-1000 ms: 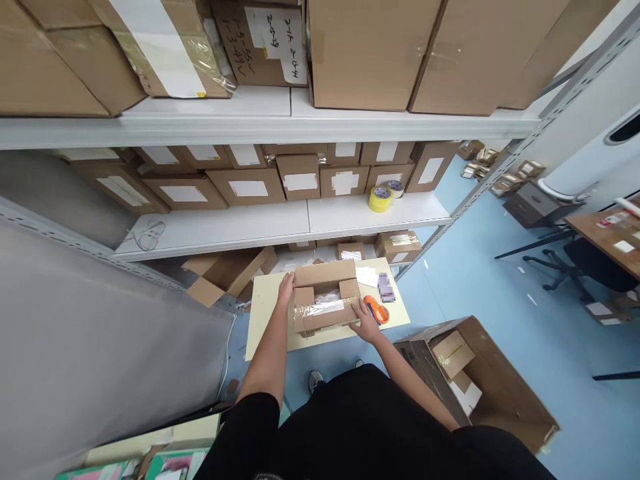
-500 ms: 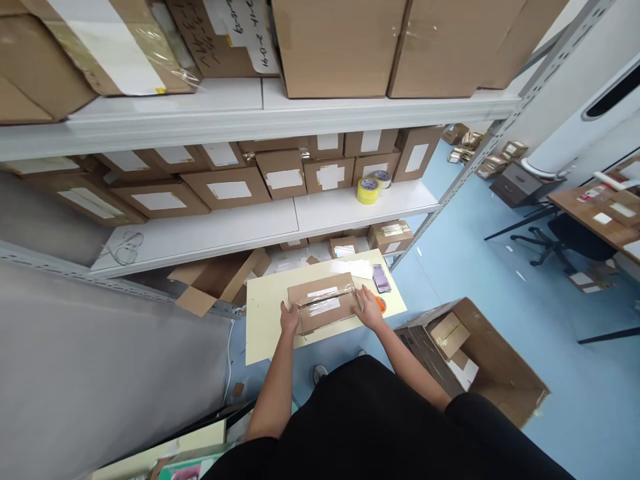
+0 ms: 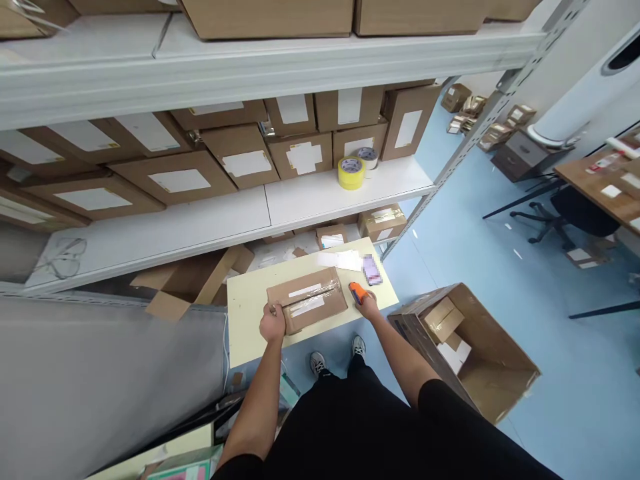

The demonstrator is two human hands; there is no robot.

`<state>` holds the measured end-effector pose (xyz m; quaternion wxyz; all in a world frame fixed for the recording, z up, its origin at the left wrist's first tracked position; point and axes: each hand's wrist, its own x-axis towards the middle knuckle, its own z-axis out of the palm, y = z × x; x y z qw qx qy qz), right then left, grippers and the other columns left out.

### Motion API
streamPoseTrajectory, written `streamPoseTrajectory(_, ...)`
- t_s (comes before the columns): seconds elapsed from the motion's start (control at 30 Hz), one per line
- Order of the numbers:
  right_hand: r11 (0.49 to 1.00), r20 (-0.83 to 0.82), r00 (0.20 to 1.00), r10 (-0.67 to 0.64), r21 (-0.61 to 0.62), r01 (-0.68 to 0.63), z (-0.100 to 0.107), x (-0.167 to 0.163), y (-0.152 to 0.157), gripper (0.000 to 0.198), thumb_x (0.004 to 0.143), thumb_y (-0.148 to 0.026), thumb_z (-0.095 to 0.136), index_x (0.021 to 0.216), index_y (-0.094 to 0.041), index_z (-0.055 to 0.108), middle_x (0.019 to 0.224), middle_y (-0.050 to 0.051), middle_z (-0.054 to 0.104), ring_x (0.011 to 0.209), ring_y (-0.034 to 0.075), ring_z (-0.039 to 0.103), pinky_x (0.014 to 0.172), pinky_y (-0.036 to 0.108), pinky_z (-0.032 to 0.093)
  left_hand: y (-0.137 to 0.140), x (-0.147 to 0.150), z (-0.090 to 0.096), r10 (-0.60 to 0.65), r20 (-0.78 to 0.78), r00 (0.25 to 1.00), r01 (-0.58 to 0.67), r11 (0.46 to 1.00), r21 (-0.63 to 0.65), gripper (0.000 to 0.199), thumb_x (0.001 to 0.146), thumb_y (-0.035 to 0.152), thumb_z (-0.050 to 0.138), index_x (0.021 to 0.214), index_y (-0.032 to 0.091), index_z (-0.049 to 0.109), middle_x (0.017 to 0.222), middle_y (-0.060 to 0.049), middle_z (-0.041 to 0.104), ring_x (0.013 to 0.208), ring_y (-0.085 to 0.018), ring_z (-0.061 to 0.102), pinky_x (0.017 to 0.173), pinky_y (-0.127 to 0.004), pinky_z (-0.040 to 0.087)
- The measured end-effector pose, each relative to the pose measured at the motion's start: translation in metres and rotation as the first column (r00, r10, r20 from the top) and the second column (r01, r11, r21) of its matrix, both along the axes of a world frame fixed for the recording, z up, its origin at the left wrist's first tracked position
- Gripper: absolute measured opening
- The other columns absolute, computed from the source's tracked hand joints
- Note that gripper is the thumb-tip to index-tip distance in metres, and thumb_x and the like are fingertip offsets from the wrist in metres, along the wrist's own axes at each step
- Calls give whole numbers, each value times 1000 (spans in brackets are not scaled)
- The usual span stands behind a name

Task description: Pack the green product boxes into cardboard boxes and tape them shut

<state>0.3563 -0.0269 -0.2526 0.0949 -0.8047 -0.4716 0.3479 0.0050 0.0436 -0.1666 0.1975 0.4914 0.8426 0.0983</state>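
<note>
A closed cardboard box (image 3: 320, 308) with white labels and clear tape along its middle seam lies on a pale yellow board (image 3: 245, 333). My left hand (image 3: 273, 323) is curled into a fist against the box's left end; what its fingers hold, if anything, is too small to make out. Right of the box, my right hand (image 3: 369, 307) grips an orange tape dispenser (image 3: 359, 292), apart from the box. Behind it lie a phone (image 3: 371, 270), its screen blurred, and white paper slips (image 3: 349, 261).
Shelves (image 3: 215, 230) with labelled boxes stand ahead, holding yellow tape (image 3: 351, 173) and white tape (image 3: 368, 157). An open box (image 3: 200, 280) sits left of the board. A large open carton (image 3: 495, 340) with smaller boxes inside stands on the floor to the right.
My right hand has left the box's right end and taken hold of the orange tape dispenser. My left hand has closed into a fist at the box's left end. The view has shifted.
</note>
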Motion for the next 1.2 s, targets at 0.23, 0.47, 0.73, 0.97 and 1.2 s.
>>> streamPoseTrajectory(0.23, 994, -11, 994, -105, 10, 105, -10, -3, -1, 41, 85, -29, 67, 121, -10, 67, 122, 19, 70, 121, 34, 62, 101, 39, 47, -3, 2, -2, -44, -47, 998, 45, 999, 13, 56, 105, 53, 34, 148, 22, 49, 109, -17, 78, 96, -33, 75, 82, -41, 54)
streamPoseTrajectory(0.47, 885, -327, 945, 4, 441, 149, 49, 4, -15, 52, 95, -45, 53, 139, -18, 53, 134, 17, 64, 115, 32, 66, 95, 45, 54, -3, -3, -5, -97, 27, 995, 96, 995, 18, 55, 106, 51, 32, 149, 20, 48, 117, -19, 75, 102, -34, 74, 85, -42, 53)
streamPoseTrajectory(0.73, 834, -594, 754, 281, 540, 115, 116, -88, 8, 49, 96, -56, 60, 133, -24, 61, 123, 9, 71, 114, 28, 66, 102, 41, 53, -6, -1, -2, -99, 131, 986, 93, 994, 52, 57, 106, 50, 27, 151, 19, 44, 126, -20, 72, 108, -35, 71, 89, -44, 52)
streamPoseTrajectory(0.97, 890, -684, 674, 279, 448, 87, 89, -103, 22, 53, 79, -65, 73, 106, -20, 73, 106, 10, 77, 103, 31, 70, 95, 45, 55, -15, -9, 14, -93, 211, 973, 62, 987, 152, 71, 99, 44, 46, 162, 14, 29, 147, -24, 58, 135, -38, 55, 107, -52, 46)
streamPoseTrajectory(1.2, 913, -737, 607, 297, 405, 45, 92, -89, 12, 56, 69, -64, 82, 102, -20, 75, 99, 7, 79, 95, 30, 71, 93, 45, 55, 4, 22, 85, -495, 421, 760, 350, 858, 377, 49, 96, 41, 52, 139, 20, 65, 131, -13, 72, 127, -29, 63, 113, -44, 46)
